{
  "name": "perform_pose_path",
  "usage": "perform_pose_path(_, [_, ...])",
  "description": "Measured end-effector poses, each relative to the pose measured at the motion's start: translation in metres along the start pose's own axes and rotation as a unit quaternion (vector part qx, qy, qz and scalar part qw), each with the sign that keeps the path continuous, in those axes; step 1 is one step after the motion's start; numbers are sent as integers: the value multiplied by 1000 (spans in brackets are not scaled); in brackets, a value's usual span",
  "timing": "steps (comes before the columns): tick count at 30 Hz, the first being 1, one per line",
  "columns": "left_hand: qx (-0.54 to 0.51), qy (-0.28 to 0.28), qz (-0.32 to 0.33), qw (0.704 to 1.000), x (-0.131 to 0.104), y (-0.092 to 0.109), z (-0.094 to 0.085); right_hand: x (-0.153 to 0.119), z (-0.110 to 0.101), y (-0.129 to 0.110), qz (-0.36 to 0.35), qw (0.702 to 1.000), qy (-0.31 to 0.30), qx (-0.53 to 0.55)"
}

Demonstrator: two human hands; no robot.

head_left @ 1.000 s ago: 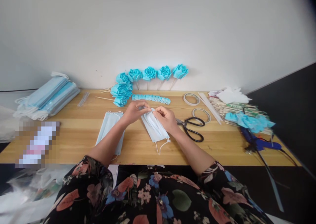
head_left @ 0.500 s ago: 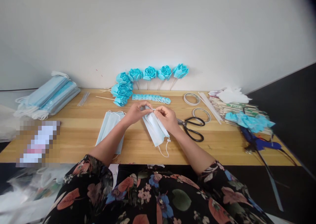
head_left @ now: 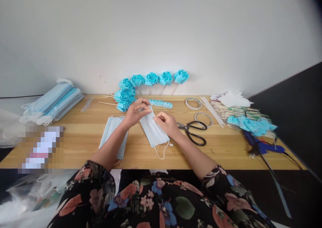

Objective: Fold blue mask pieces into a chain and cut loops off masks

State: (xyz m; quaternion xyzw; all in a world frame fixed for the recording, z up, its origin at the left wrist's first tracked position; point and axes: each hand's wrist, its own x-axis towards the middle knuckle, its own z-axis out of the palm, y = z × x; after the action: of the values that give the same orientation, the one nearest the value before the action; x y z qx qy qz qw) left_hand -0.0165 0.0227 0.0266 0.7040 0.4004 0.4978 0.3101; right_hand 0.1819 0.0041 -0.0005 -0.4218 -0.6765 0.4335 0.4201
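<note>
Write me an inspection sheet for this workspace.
Surface: light-brown wooden tabletop.
Job's things: pale-blue pleated rectangular face mask, held; second pale-blue mask, partly hidden by left forearm.
Clutter: black-handled metal scissors, two round white tape rings, bright-blue ruffled flowers on thin sticks.
Hands: left hand pinches the held mask's far end; right hand pinches its right edge.
Cables: thin black cable beside blue plastic gun-shaped tool, right.
Surroundings: plain pale-grey wall behind, dark panel right.
</note>
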Motion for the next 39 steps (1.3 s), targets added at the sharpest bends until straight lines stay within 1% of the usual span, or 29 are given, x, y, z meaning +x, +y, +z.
perform_pose_path(3, [19,53,-9,998,5,4,-10,0,1,0,-9,1000,-5,-15])
perform_pose_path(5, [21,104,-17,994,10,12,-23,-1,2,0,-10,1000,-11,-14])
perform_pose_path(8, [7,208,-31,978,17,31,-54,0,3,-2,3,1000,-16,-4])
perform_pose_path(10, [7,262,-28,965,19,46,-77,1,1,-2,24,1000,0,20])
perform_pose_path(11, [9,267,-25,963,18,52,-88,3,0,-2,35,999,15,37])
perform_pose_path(12, [16,257,-27,966,15,56,-97,4,-1,-1,46,997,31,58])
perform_pose_path(13, [26,236,-36,971,12,59,-103,6,-3,-1,55,994,49,79])
perform_pose_path(15, [50,162,-78,982,2,59,-108,10,-6,0,70,987,77,122])
perform_pose_path(18, [83,44,-152,984,-13,48,-100,14,-11,2,90,979,92,157])
perform_pose_path(20, [91,3,-168,982,-19,39,-91,14,-12,3,95,979,92,155])
perform_pose_path(21, [89,-3,-169,982,-21,35,-87,14,-11,4,94,981,85,145])
perform_pose_path(23, [70,3,-167,983,-21,32,-80,12,-9,3,78,991,53,99])
perform_pose_path(26, [28,20,-163,986,-19,34,-66,5,-3,-1,4,1000,0,2])
perform_pose_path(28, [8,14,-151,988,-17,36,-51,0,0,-6,-40,998,-30,-25])
perform_pose_path(30, [14,3,-134,991,-15,38,-33,-4,3,-9,-39,996,-77,-11])
perform_pose_path(32, [33,-1,-124,992,-12,37,-17,-5,4,-10,-10,994,-111,16])
perform_pose_path(33, [39,-3,-123,992,-11,37,-10,-5,4,-9,3,993,-115,30])
perform_pose_path(35, [31,-7,-128,991,-8,37,0,-4,4,-7,17,993,-106,45])
perform_pose_path(37, [-9,-11,-140,990,-5,38,4,-2,3,-7,16,994,-98,49])
perform_pose_path(39, [-73,-17,-161,984,-2,39,6,-1,1,-7,0,995,-94,47])
